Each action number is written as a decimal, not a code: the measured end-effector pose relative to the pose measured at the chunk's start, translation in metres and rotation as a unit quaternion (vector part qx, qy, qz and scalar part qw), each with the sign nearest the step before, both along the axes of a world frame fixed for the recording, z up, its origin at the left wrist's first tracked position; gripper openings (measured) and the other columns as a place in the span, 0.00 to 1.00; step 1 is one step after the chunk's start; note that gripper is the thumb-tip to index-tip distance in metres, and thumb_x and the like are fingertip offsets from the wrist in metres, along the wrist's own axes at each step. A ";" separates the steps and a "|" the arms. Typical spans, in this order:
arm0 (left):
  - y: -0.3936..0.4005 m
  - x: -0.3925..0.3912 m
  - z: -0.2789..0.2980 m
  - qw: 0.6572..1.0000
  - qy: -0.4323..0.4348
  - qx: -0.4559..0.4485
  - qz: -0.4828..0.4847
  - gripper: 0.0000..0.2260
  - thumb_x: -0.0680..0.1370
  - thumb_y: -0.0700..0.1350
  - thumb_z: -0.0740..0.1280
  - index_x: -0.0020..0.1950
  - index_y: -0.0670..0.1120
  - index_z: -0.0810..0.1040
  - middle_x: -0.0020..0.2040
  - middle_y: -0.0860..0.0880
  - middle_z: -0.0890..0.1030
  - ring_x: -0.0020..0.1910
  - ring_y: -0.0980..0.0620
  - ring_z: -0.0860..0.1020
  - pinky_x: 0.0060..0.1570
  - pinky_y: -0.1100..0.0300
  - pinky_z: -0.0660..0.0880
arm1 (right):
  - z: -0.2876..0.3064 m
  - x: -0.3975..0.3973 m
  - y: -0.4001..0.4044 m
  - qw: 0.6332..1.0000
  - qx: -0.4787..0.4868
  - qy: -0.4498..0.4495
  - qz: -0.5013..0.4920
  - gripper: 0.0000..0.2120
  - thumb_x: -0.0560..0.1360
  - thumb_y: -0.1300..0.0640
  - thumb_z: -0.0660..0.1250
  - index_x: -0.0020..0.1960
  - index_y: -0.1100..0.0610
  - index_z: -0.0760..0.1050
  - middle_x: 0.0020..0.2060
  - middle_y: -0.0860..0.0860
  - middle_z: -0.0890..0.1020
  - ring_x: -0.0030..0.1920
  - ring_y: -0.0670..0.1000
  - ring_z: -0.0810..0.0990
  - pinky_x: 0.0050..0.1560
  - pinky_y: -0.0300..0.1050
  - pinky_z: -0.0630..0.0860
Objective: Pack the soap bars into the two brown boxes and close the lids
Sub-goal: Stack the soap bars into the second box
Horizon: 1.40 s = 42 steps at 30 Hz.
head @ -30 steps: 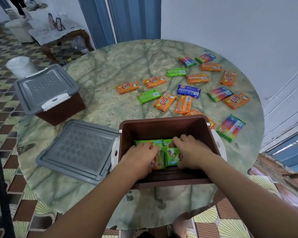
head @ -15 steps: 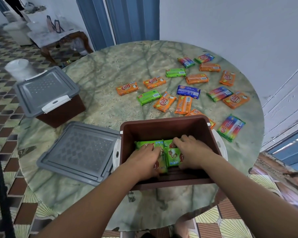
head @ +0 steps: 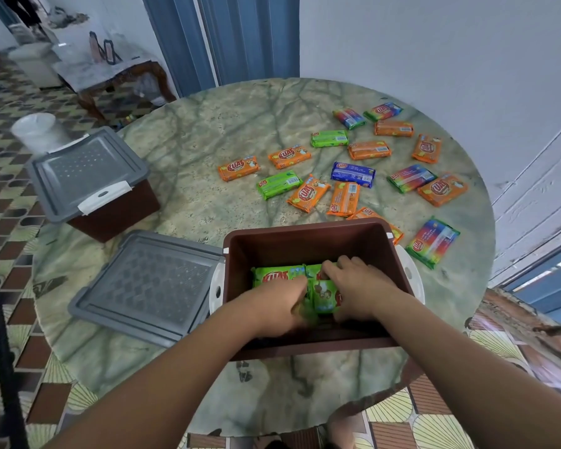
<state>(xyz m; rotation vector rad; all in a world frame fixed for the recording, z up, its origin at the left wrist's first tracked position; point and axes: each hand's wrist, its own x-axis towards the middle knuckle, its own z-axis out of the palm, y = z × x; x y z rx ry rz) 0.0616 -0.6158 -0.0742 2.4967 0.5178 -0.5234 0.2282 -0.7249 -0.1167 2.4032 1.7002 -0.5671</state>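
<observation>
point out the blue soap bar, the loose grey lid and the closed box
blue soap bar [head: 353, 174]: head view, middle of its wrapper.
loose grey lid [head: 149, 286]: head view, centre of its dimpled panel.
closed box [head: 117, 213]: head view, its brown side wall.

Table [head: 208, 131] was green veined marble, boxes [head: 305, 244] brown with grey lids [head: 143, 286]. Soap bars [head: 238, 168] were orange, green, blue, rainbow-striped.

Soft even daylight, wide-angle edges bowed — hands blurred

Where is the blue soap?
The blue soap bar lies on the round table's far right half, between a green bar and a rainbow bar.
</observation>
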 end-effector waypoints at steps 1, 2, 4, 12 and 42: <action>0.003 -0.002 0.007 0.999 -0.025 0.005 0.025 0.12 0.79 0.50 0.69 0.51 0.53 0.65 0.42 0.52 0.75 0.37 0.52 0.73 0.36 0.52 0.68 | 0.000 0.000 0.000 1.000 0.001 -0.002 0.001 0.39 0.65 0.44 0.78 0.69 0.47 0.63 0.65 0.52 0.71 0.64 0.57 0.70 0.59 0.54 0.74; 0.008 -0.004 0.013 0.997 -0.046 0.017 0.053 0.11 0.79 0.50 0.68 0.55 0.53 0.66 0.42 0.51 0.77 0.37 0.52 0.75 0.37 0.51 0.72 | 0.000 0.000 0.000 1.000 0.001 -0.004 0.001 0.39 0.65 0.43 0.79 0.69 0.47 0.63 0.65 0.53 0.71 0.64 0.57 0.70 0.58 0.54 0.73; 0.018 -0.009 0.023 0.993 -0.051 0.065 0.084 0.11 0.80 0.53 0.66 0.60 0.53 0.69 0.44 0.49 0.80 0.40 0.50 0.79 0.42 0.50 0.78 | 0.000 0.000 0.000 1.000 0.000 -0.005 0.002 0.39 0.65 0.43 0.79 0.69 0.47 0.62 0.65 0.53 0.71 0.64 0.57 0.70 0.59 0.54 0.73; 0.009 -0.015 0.003 0.930 0.121 0.342 -0.058 0.17 0.79 0.52 0.69 0.65 0.46 0.76 0.60 0.43 0.74 0.60 0.43 0.69 0.60 0.49 0.68 | 0.001 -0.001 -0.001 1.000 0.004 -0.010 0.002 0.37 0.66 0.43 0.77 0.69 0.47 0.63 0.64 0.53 0.71 0.64 0.57 0.71 0.58 0.53 0.72; 0.012 -0.002 -0.041 0.977 0.025 0.205 -0.056 0.37 0.67 0.59 0.78 0.71 0.53 0.66 0.67 0.46 0.71 0.66 0.41 0.68 0.61 0.46 0.70 | 0.024 0.001 -0.009 0.920 0.216 0.234 -0.229 0.24 0.73 0.46 0.77 0.57 0.50 0.65 0.39 0.51 0.81 0.39 0.51 0.83 0.38 0.50 0.79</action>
